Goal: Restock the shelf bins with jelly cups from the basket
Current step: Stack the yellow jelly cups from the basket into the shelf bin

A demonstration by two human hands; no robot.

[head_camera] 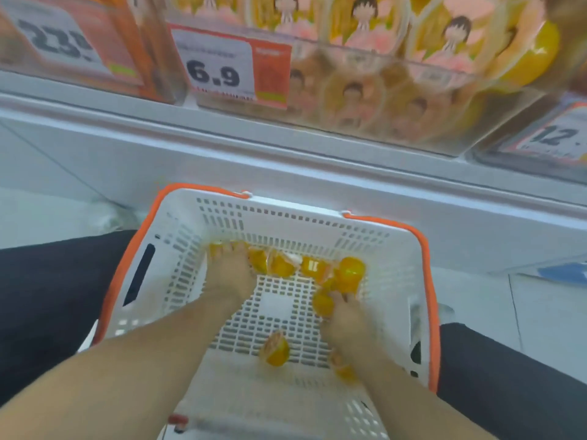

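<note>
A white basket (381, 249) with an orange rim sits on the floor between my knees. Several yellow jelly cups (349, 271) lie along its far side, and one loose cup (274, 349) lies near the middle. My left hand (228, 277) reaches down onto cups at the far left (258, 260), fingers pointing away. My right hand (344, 315) rests against a cup (322, 303) below the right cluster. Another cup (344, 371) shows under my right wrist. Blur hides whether either hand grips a cup. Above, a clear shelf bin (365, 100) holds more jelly cups.
A white shelf ledge (222, 144) runs across above the basket. Price tags reading 6.9 (219, 71) and 12 (552, 134) hang on the bin fronts. An orange-packaged bin (95, 42) stands at the upper left. My dark-trousered knees (57, 296) flank the basket.
</note>
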